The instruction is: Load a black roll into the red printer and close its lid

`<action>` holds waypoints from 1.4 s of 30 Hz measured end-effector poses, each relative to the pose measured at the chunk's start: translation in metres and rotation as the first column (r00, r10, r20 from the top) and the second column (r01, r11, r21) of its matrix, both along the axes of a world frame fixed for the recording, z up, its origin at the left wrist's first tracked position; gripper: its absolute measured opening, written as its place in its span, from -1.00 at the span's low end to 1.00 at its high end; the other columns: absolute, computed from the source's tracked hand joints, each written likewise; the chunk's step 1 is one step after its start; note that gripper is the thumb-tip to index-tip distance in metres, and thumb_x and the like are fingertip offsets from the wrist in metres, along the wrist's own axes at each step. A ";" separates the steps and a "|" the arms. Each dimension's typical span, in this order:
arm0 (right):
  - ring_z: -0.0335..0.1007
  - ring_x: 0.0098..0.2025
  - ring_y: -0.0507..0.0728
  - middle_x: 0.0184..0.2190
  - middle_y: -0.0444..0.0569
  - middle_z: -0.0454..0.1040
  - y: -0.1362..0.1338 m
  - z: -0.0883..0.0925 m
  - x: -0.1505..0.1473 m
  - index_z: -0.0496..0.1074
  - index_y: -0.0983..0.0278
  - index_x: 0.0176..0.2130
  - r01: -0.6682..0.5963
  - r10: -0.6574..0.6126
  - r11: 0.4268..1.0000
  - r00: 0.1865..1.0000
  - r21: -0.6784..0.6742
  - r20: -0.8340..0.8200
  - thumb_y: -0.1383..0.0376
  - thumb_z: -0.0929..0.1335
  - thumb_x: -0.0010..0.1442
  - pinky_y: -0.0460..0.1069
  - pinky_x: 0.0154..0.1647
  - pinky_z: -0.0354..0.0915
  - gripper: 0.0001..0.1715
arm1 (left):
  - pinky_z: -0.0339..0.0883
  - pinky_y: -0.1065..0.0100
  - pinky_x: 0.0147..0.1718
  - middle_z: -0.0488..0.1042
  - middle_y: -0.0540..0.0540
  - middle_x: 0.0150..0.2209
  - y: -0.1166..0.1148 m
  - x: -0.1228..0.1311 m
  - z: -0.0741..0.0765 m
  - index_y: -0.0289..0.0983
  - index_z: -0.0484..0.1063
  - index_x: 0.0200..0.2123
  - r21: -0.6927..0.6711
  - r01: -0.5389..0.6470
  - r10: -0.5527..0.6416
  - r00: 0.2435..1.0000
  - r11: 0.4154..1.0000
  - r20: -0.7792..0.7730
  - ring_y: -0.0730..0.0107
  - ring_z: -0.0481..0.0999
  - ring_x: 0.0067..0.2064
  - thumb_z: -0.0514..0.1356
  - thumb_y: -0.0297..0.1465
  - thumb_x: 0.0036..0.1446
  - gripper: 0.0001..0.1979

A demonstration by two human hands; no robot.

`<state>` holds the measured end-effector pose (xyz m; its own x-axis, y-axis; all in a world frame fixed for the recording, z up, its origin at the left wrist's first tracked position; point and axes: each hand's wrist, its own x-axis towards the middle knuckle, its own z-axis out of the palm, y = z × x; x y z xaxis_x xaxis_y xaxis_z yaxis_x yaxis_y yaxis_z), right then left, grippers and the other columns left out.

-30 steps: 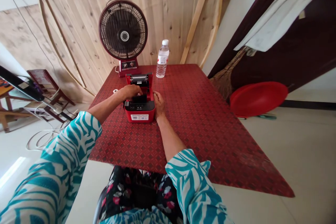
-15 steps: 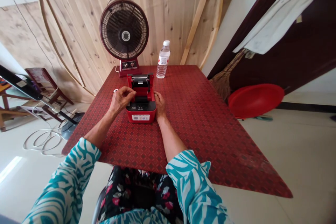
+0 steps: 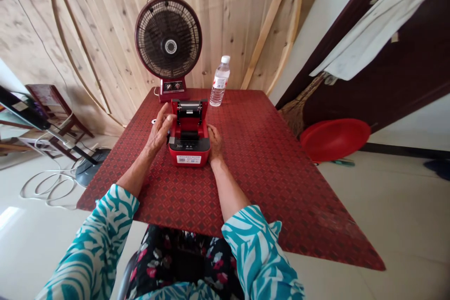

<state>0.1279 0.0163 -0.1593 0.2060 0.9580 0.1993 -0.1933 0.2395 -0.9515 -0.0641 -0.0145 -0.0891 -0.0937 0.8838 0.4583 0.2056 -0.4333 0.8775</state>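
A red and black label printer (image 3: 189, 145) stands on the table in front of me, its lid (image 3: 190, 110) raised and its inside showing. A white sticker with printing is on its front. My left hand (image 3: 160, 131) is at the printer's left side, near the raised lid, fingers stretched and apart, with nothing seen in it. Against the printer's right side, my right hand (image 3: 215, 143) steadies the body, its fingers bent around toward the back and partly hidden. A small white ring-shaped thing (image 3: 153, 121) lies just left of my left hand.
The table (image 3: 267, 187) has a red patterned cover. At its back stand a dark red fan (image 3: 168, 42) and a clear water bottle (image 3: 220, 82) with a white cap. To the right are a broom (image 3: 295, 108) and a red basin (image 3: 333, 139); a chair (image 3: 52, 112) is at left.
My left hand has moved from over the printer's open inside to its left side, and its pinched fingers have spread. The right hand keeps its place; the view has shifted slightly.
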 end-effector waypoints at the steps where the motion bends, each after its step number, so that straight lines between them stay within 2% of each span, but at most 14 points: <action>1: 0.47 -0.01 0.15 -0.10 -0.05 0.60 0.000 0.001 0.000 0.50 0.19 -0.14 0.000 0.000 1.000 1.000 -0.001 0.007 0.02 0.28 0.13 0.12 0.16 0.29 -0.58 | 0.35 0.05 0.11 0.50 -0.18 0.07 0.000 0.001 0.002 -0.12 0.18 0.31 0.003 -0.027 0.027 1.000 1.000 -0.005 0.10 0.49 0.11 0.10 0.04 0.24 -0.34; 5: 0.46 0.00 0.16 -0.10 -0.05 0.60 -0.003 0.004 0.001 0.50 0.19 -0.15 0.002 -0.002 1.000 1.000 -0.001 0.012 0.00 0.29 0.12 0.10 0.14 0.30 -0.57 | 0.25 0.08 0.21 0.41 -0.18 0.19 0.014 0.003 0.011 -0.13 0.21 0.29 0.069 -0.125 0.125 0.992 0.990 0.010 0.09 0.34 0.27 0.07 0.08 0.24 -0.34; 9: 0.45 0.01 0.15 -0.08 -0.04 0.59 -0.005 0.005 0.000 0.49 0.19 -0.14 0.010 -0.010 1.000 1.000 0.006 0.027 -0.04 0.27 0.16 0.11 0.17 0.28 -0.54 | 0.25 0.10 0.22 0.42 -0.20 0.19 0.024 0.002 0.018 -0.20 0.31 0.22 0.048 -0.041 0.044 0.997 0.998 -0.066 0.13 0.35 0.27 0.00 0.08 0.28 -0.37; 12: 0.44 0.04 0.15 -0.05 -0.01 0.58 -0.005 0.006 -0.001 0.50 0.19 -0.12 -0.003 0.003 1.000 1.000 0.020 0.026 -0.08 0.23 0.19 0.12 0.18 0.28 -0.49 | 0.26 0.11 0.22 0.50 -0.16 0.11 0.011 0.003 0.019 -0.21 0.39 0.15 0.034 -0.047 0.050 0.992 0.998 -0.116 0.17 0.43 0.20 -0.05 0.06 0.31 -0.41; 15: 0.47 0.01 0.15 -0.06 0.00 0.59 -0.005 0.007 -0.001 0.49 0.20 -0.11 -0.016 0.016 1.000 0.998 0.005 -0.059 -0.12 0.21 0.19 0.12 0.12 0.33 -0.44 | 0.30 0.14 0.18 0.55 -0.14 0.02 -0.012 0.004 0.017 -0.19 0.46 0.04 0.029 -0.065 0.069 0.984 0.997 -0.165 0.19 0.47 0.15 -0.07 0.06 0.31 -0.43; 17: 0.48 -0.01 0.15 -0.07 0.01 0.58 -0.005 0.008 0.000 0.47 0.21 -0.10 -0.017 0.014 0.999 0.993 -0.030 -0.114 -0.12 0.19 0.20 0.12 0.08 0.36 -0.43 | 0.26 0.11 0.21 0.54 -0.17 0.01 -0.026 0.004 0.013 -0.21 0.51 -0.07 0.063 -0.029 0.041 0.977 0.998 -0.208 0.16 0.43 0.19 -0.09 0.07 0.31 -0.42; 20: 0.47 0.01 0.16 -0.04 0.03 0.57 -0.006 0.009 0.002 0.45 0.21 -0.09 -0.018 0.014 0.999 0.995 -0.043 -0.098 -0.07 0.20 0.21 0.13 0.08 0.35 -0.48 | 0.14 0.02 0.29 0.51 -0.20 0.06 -0.038 0.002 0.005 -0.23 0.53 -0.17 0.111 0.041 -0.007 0.956 0.993 -0.295 0.11 0.32 0.29 -0.12 0.04 0.33 -0.42; 23: 0.45 0.03 0.17 -0.01 0.05 0.55 -0.009 0.011 0.003 0.45 0.21 -0.06 -0.019 0.018 1.000 0.997 -0.011 -0.072 -0.07 0.21 0.21 0.15 0.13 0.32 -0.47 | 0.09 -0.06 0.31 0.48 -0.22 0.10 -0.041 0.001 -0.004 -0.24 0.52 -0.13 0.143 0.061 -0.006 0.935 0.988 -0.356 0.08 0.26 0.33 -0.13 0.00 0.36 -0.45; 27: 0.41 0.09 0.17 0.04 0.07 0.52 -0.011 0.017 0.003 0.42 0.21 0.01 -0.033 0.036 0.997 0.998 0.065 -0.044 -0.16 0.22 0.19 0.16 0.22 0.26 -0.36 | 0.07 -0.11 0.32 0.41 -0.22 0.18 -0.042 -0.001 -0.014 -0.21 0.49 -0.04 0.198 0.058 0.026 0.916 0.978 -0.400 0.08 0.19 0.37 -0.14 -0.03 0.37 -0.47; 30: 0.33 0.19 0.17 0.11 0.04 0.48 -0.009 0.020 0.003 0.44 0.18 0.01 -0.060 0.057 0.993 0.998 0.101 0.033 -0.19 0.21 0.19 0.16 0.32 0.17 -0.34 | 0.06 -0.12 0.32 0.19 -0.23 0.34 -0.046 -0.004 -0.019 -0.18 0.45 0.04 0.168 0.038 0.040 0.899 0.985 -0.437 0.03 0.11 0.40 -0.18 0.06 0.34 -0.39; 33: 0.27 0.23 0.19 0.15 0.03 0.44 -0.006 0.019 0.003 0.44 0.17 0.02 -0.080 0.073 0.991 0.995 0.105 0.073 -0.21 0.21 0.18 0.18 0.36 0.11 -0.32 | 0.11 -0.11 0.29 0.01 -0.28 0.40 -0.050 -0.007 -0.022 -0.18 0.34 0.17 0.152 0.098 -0.015 0.882 0.984 -0.472 -0.05 0.08 0.40 -0.12 0.20 0.21 -0.26; 36: 0.27 0.22 0.18 0.14 0.00 0.44 -0.004 0.018 0.003 0.44 0.15 0.02 -0.105 0.097 0.988 0.992 0.114 0.076 -0.19 0.21 0.19 0.19 0.36 0.10 -0.35 | 0.08 -0.13 0.30 0.01 -0.35 0.40 -0.050 -0.008 -0.022 -0.19 0.21 0.26 0.140 0.164 -0.066 0.845 0.977 -0.531 -0.12 0.04 0.41 0.02 0.26 0.08 -0.14; 42: 0.29 0.18 0.16 0.09 -0.04 0.48 -0.003 0.018 0.001 0.45 0.13 0.01 -0.093 0.087 0.988 0.995 0.123 0.053 -0.14 0.20 0.23 0.18 0.34 0.12 -0.41 | 0.02 -0.14 0.31 0.05 -0.35 0.39 -0.043 -0.008 -0.021 -0.18 0.21 0.24 0.128 0.126 -0.028 0.812 0.984 -0.583 -0.11 0.06 0.40 0.14 0.22 0.03 -0.15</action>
